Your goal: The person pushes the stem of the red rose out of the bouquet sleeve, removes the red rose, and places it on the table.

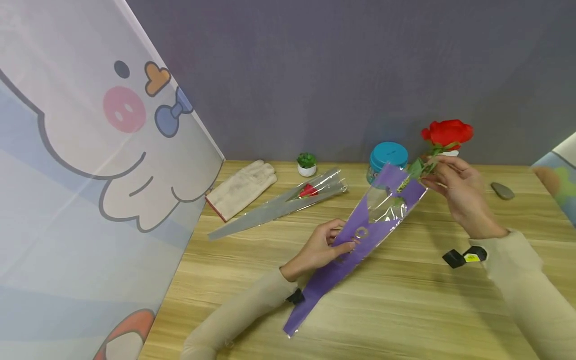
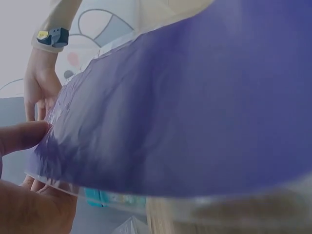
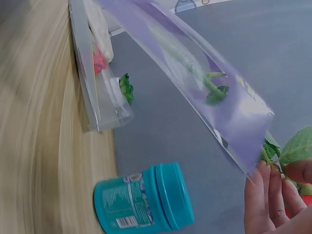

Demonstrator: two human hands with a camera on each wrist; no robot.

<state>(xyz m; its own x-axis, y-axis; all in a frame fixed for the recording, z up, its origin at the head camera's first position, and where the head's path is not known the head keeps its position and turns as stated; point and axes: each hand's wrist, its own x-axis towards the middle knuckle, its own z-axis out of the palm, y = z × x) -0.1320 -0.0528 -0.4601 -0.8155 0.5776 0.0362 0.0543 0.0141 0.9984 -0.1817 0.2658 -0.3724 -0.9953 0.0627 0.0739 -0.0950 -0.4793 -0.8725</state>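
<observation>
Two hands are working one flower sleeve here, and it's sitting about halfway through by my read. Biggest thing first: the wooden surface [image 1: 405,310] is stretching across the whole shot, with a grey-purple wall behind it and a cartoon-print curtain [image 1: 90,175] hanging down the left side. Next down in size, the purple sleeve [image 1: 360,235] is lying at a slant, its narrow tip touching the surface near the person and its clear wide mouth lifted toward the back. The left hand [image 1: 321,247] is pinching the sleeve around its middle, fingers curled on it with the thumb on top. The right hand [image 1: 459,187] is holding the stem of the red rose [image 1: 447,132] just under the bloom, fingers closed round it right at the sleeve's mouth. In the right wrist view the green stem [image 3: 195,73] is already showing through the clear part, so I'd say it's partly in, while the bloom and top leaves are sticking out above the opening, so there's sliding left to do. Another rose in a clear sleeve [image 1: 288,202] is lying finished-looking further back on the left, beside a pale glove [image 1: 243,187]. Smaller stuff along the back: a teal jar [image 1: 388,160] just behind the sleeve's mouth, a tiny potted plant [image 1: 307,165], and a grey stone [image 1: 502,191] off to the right.
</observation>
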